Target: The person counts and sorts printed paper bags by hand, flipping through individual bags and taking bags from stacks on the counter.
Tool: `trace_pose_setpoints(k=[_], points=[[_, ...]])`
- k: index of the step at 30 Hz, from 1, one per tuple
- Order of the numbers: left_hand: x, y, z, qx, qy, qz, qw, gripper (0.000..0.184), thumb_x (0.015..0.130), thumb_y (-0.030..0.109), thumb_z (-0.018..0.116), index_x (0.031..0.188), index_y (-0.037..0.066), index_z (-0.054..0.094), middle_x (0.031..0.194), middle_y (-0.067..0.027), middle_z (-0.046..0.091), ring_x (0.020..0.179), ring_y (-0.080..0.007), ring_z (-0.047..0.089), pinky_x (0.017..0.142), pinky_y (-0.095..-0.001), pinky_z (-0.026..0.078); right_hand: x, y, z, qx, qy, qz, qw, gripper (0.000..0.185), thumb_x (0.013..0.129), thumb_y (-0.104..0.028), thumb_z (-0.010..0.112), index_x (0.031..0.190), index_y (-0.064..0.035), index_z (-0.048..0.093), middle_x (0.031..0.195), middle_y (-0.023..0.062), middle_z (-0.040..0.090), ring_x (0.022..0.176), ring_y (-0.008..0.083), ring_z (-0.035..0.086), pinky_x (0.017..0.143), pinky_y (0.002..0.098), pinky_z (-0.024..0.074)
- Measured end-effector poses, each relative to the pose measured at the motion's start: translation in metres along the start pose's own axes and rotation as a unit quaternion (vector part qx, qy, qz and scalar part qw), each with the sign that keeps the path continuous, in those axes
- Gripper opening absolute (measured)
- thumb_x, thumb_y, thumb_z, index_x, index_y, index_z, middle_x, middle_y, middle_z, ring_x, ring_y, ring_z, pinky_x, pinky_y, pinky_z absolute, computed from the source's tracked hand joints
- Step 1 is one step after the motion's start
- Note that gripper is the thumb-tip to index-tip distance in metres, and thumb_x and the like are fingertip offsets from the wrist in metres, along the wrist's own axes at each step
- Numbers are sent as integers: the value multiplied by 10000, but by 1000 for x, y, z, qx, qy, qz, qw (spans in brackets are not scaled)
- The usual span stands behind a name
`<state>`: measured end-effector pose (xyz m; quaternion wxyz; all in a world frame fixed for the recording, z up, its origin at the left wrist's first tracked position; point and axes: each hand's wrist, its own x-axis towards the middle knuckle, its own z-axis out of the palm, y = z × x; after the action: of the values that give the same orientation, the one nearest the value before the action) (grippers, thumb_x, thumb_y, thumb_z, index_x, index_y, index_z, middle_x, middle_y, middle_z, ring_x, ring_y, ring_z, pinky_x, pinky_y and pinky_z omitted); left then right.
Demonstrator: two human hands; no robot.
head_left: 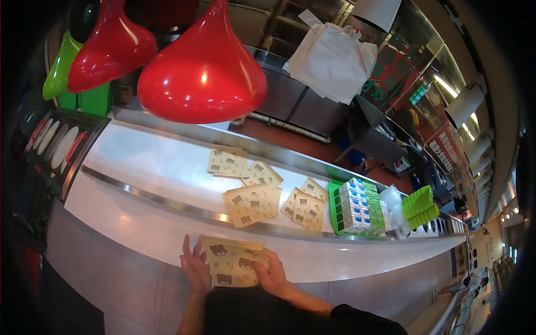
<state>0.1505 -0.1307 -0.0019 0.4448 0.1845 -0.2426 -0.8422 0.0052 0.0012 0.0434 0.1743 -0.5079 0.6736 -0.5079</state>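
A stack of tan bear-printed papers (233, 267) is held close in front of my body, at the front edge of the counter. My right hand (272, 273) grips its right side, thumb on top and the other fingers hidden underneath. On the left, my left hand (195, 265) has its fingers spread and raised beside the stack's edge; whether the palm touches it I cannot tell. Beyond, on the white counter, more papers of the same print lie in loose, overlapping piles: a left back pile (228, 161), a front pile (252, 205) and a right pile (309, 211).
Right of the papers stands a green tray (335, 206) with small boxed cartons (360, 206), then stacked green bowls (420, 207). Red lamps (202, 78) hang low over the counter. White plastic bags (335, 58) hang beyond. A metal strip (162, 194) runs along the counter.
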Motion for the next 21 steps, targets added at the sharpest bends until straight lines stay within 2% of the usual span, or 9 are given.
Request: trace_pose_setpoints(k=[3, 4, 5, 7, 10, 13, 17, 19, 21], points=[[-5, -11, 12, 118, -13, -79, 990, 613, 972, 517, 210, 1420, 104, 281, 1276, -154, 504, 1198, -299, 475, 1013, -431, 385, -1, -9, 11, -27, -37, 1, 999, 442, 939, -179, 506, 1329, -21, 374, 1114, 248, 594, 916, 378, 632, 804, 369, 493], [-5, -20, 3, -36, -24, -148, 988, 498, 966, 383, 374, 1344, 57, 365, 1244, -142, 521, 1127, -269, 536, 933, -425, 462, 2, -12, 13, -5, -62, 34, 997, 450, 937, -173, 509, 1337, -24, 368, 1116, 248, 593, 910, 389, 629, 806, 365, 493], [-5, -24, -1, -38, -23, -144, 989, 498, 966, 383, 374, 1344, 57, 365, 1244, -142, 521, 1127, -269, 536, 933, -425, 462, 3, -10, 12, -6, -66, 31, 997, 450, 937, -173, 509, 1337, -24, 368, 1116, 248, 593, 910, 389, 629, 806, 365, 493], [-10, -27, -4, 173, -37, -49, 983, 429, 908, 191, 535, 1282, 17, 416, 1194, -153, 553, 1034, -238, 595, 841, -383, 526, 0, -5, 9, -44, -46, 75, 995, 478, 940, -162, 504, 1365, -28, 331, 1115, 234, 604, 931, 335, 630, 837, 365, 481], [-5, -14, -4, 48, -36, -137, 989, 367, 846, 38, 585, 1195, -17, 486, 1082, -145, 607, 888, -218, 649, 739, -330, 563, 3, 13, 4, 139, -5, 138, 981, 490, 948, -154, 494, 1380, -22, 302, 1160, 196, 585, 1022, 244, 587, 896, 341, 447], [-8, -10, 1, 154, -16, -167, 974, 293, 852, 62, 586, 1122, -37, 532, 984, -117, 639, 797, -205, 664, 682, -323, 572, 7, 16, -2, 155, -76, 127, 977, 475, 961, -102, 450, 1384, 1, 260, 1271, 105, 445, 1145, 153, 443, 982, 303, 372], [-8, -9, 1, 216, -34, -154, 964, 271, 838, 49, 602, 1088, -41, 553, 966, -108, 643, 771, -192, 662, 655, -307, 568, 7, 18, -1, 150, -72, 145, 975, 469, 965, -107, 445, 1382, 3, 262, 1283, 118, 427, 1171, 146, 411, 997, 301, 352], [-10, -8, 5, 254, -29, -139, 957, 247, 837, 65, 634, 1059, -35, 595, 937, -86, 660, 779, -138, 637, 674, -273, 534, 8, 11, 0, 253, -43, 182, 949, 478, 969, -113, 439, 1394, 0, 251, 1287, 120, 426, 1180, 153, 405, 1009, 302, 340], [-12, -6, 13, 240, -14, -136, 961, 252, 832, 58, 636, 1062, -36, 593, 939, -87, 660, 783, -139, 637, 675, -275, 534, 8, 12, 2, 195, -52, 154, 967, 488, 970, -112, 434, 1404, -3, 240, 1296, 122, 422, 1192, 158, 398, 1021, 304, 326]])
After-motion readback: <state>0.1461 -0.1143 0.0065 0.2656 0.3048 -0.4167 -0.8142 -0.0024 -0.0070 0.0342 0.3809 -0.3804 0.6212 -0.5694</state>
